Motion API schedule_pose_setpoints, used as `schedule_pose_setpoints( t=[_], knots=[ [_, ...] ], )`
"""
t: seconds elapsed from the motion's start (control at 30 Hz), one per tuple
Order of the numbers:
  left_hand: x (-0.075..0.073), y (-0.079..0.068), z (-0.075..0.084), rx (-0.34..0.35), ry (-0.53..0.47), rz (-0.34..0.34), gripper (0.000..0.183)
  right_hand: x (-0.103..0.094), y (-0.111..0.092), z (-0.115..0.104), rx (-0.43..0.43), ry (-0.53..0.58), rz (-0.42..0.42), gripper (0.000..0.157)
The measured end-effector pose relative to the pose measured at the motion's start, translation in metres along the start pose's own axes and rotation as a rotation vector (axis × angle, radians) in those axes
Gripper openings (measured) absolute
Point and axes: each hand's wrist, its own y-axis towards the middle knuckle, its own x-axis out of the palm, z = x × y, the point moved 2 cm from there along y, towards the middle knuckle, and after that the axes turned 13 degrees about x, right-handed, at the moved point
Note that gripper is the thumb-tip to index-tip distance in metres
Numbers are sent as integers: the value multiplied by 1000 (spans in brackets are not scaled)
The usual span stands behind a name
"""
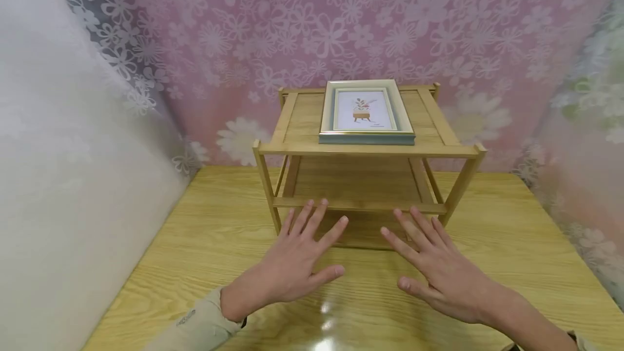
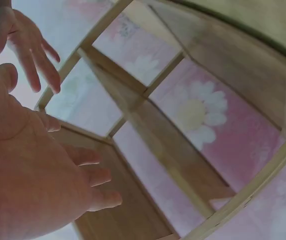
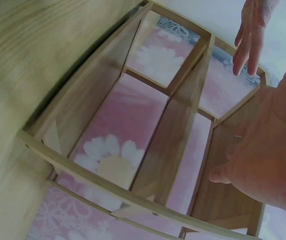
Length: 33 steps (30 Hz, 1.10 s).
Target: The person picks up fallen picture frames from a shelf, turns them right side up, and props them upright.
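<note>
Both hands hover with spread fingers before a small wooden shelf rack (image 1: pixel 365 206). My left hand (image 1: pixel 298 256) is in front of its left half, palm down, holding nothing. On the other side my right hand (image 1: pixel 441 270) hangs likewise, apart from the left and holding nothing. A picture frame (image 1: pixel 363 137) lies flat on the rack's top board, showing a print of a plant in an orange pot. In the left wrist view the left palm (image 2: pixel 38 170) shows beside the rack's bars; the right wrist view has the right palm (image 3: pixel 268 155) near the boards.
The rack stands on a wood-grain table (image 1: pixel 195 264) close to a pink flowered backdrop (image 1: pixel 292 31). A pale wall (image 1: pixel 73 150) rises at the left edge, and a flowered one (image 1: pixel 580 123) at the right. The rack has lower boards beneath its top.
</note>
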Motion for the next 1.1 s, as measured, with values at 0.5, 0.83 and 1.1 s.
schedule_pose_setpoints(
  t=[0.5,0.83,1.1],
  knots=[
    [-61,12,3,59,44,139,70,-57,18,-2,-19,56,87,68],
    [-90,23,-13,33,92,200,67,-89,42,-2,-56,15,144,68],
    [-104,37,-28,-18,48,226,67,-113,56,5,38,88,118,70]
  ],
)
